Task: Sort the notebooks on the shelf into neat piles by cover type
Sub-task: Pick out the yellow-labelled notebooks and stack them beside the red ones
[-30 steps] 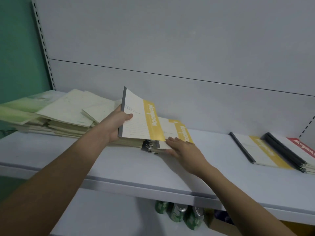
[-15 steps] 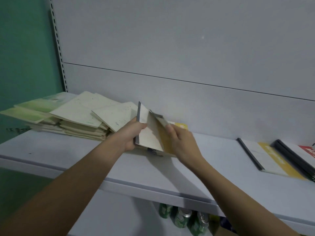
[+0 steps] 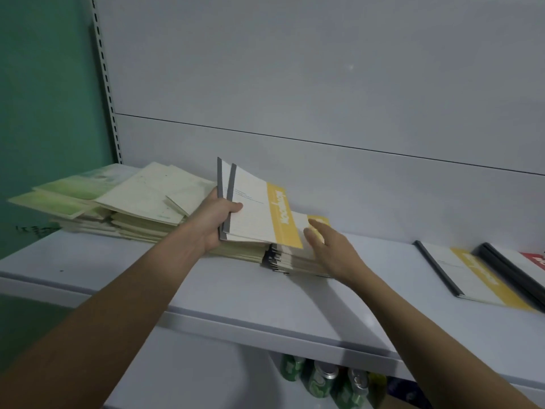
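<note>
Two yellow-banded notebooks (image 3: 259, 214), grey spines side by side, stand tilted at frame centre, gripped at the spine edge by the left hand (image 3: 216, 221). The right hand (image 3: 327, 249), fingers straight and released, hovers over the mixed stack (image 3: 295, 259) beneath them on the shelf (image 3: 236, 290). Pale green notebooks (image 3: 118, 202) lie in a loose pile at centre left. At the right edge lies another yellow-banded notebook (image 3: 472, 276), beside a red-covered pile (image 3: 525, 267).

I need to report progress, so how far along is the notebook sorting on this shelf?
Early to midway. Done: a yellow-band notebook and a red-cover pile lie apart on the right. In hand: the left hand grips two yellow-band notebooks while the right hand reaches onto the middle pile. Left: that pile and the messy green pile.
</note>
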